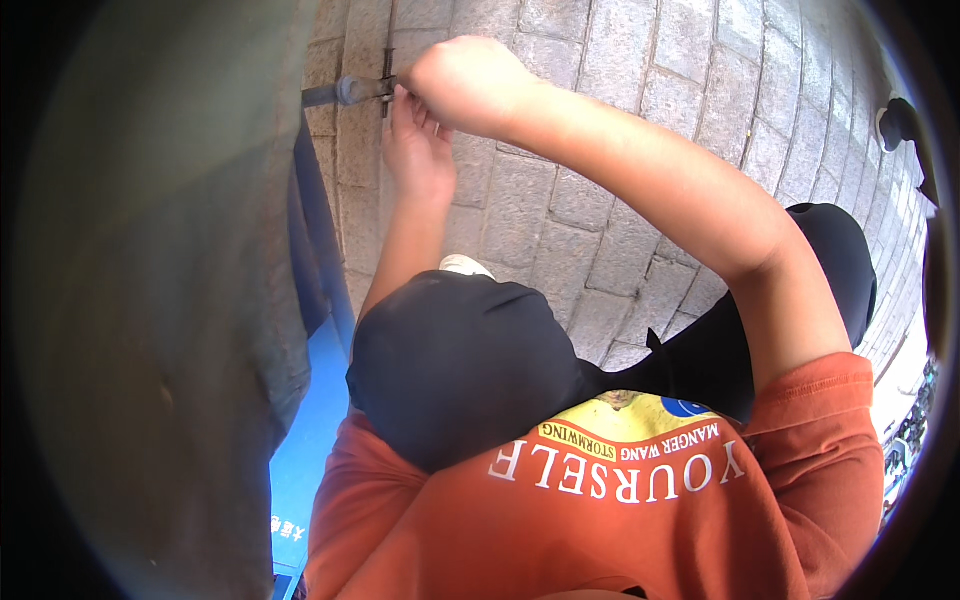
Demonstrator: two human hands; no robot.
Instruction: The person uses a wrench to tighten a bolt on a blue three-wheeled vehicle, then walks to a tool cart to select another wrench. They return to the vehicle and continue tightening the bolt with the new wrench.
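A metal bar with a grey rounded collar (352,91) sticks out from the left near the top. At its end a thin threaded rod (389,62) crosses it. My right hand (468,85) is closed in a fist at that end, with its back toward me; whatever lies inside the fingers is hidden. Just below, my left hand (420,155) reaches up, its fingertips bent together against the end of the bar and under the right hand. What they pinch, if anything, is too small to make out.
A large dark grey-green surface (150,300) fills the left side. Beside it runs a blue panel (315,400). Grey stone paving (610,240) lies beneath, around my bent black-trousered knees (460,360). A dark shoe (890,125) of another person appears at the far right.
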